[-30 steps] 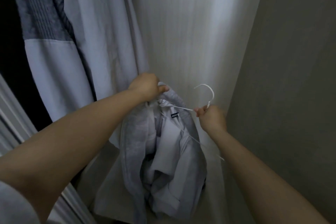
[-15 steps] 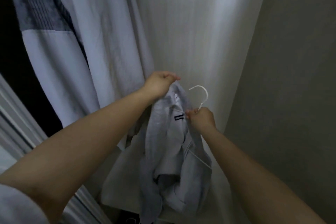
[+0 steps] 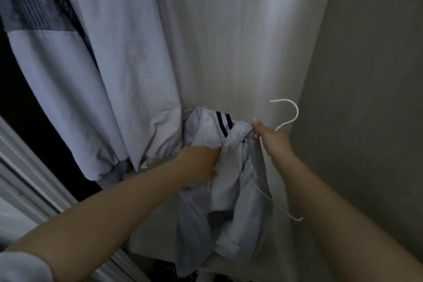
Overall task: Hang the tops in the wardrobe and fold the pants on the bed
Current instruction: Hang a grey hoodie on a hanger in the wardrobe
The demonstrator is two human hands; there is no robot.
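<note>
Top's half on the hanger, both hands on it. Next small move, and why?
Probably the left hand should pull the bunched fabric of the grey top over the hanger's near arm. The right hand pinches the white hanger at its neck, with the collar gathered there. One hanger end pokes out bare at the lower right, so the top seems not yet seated.

Soft matt cloth top (image 3: 229, 201), smooth hanger (image 3: 294, 110)

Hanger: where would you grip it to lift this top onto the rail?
Probably the neck just under the hook, from below on the right, where the right hand already holds it. The hook stands free above the top; the hanger arms are mostly buried in cloth.
</note>
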